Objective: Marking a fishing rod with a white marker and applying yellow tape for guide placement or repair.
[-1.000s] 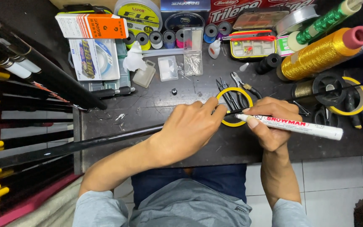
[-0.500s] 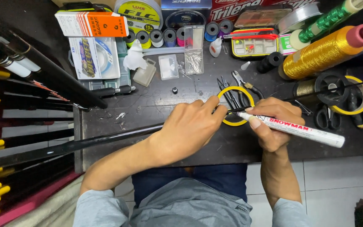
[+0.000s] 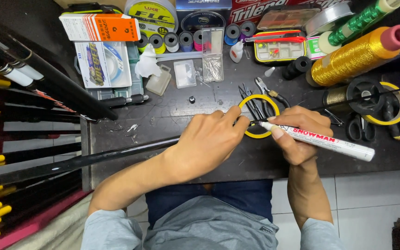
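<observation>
A long black fishing rod (image 3: 93,159) runs from the lower left across the dark workbench (image 3: 163,115) toward the upper right. My left hand (image 3: 207,141) is closed around the rod, thumb and forefinger pinching it. My right hand (image 3: 302,136) holds a white paint marker (image 3: 322,140) with its tip touching the rod right beside my left fingertips. Under the tip lies a yellow tape ring (image 3: 259,115). The thin rod tip continues past my right hand toward a black spool (image 3: 359,92).
Black rods with yellow bands (image 3: 19,92) are racked on the left. Line spools (image 3: 151,16), small thread bobbins (image 3: 172,40), a gold thread cone (image 3: 357,55), a yellow tackle box (image 3: 281,46), pliers (image 3: 267,90), scissors (image 3: 357,125) and small boxes crowd the bench's back and right.
The marker has tilted slightly, its far end dropping lower on the right. Both hands keep their grip at the same spot on the rod.
</observation>
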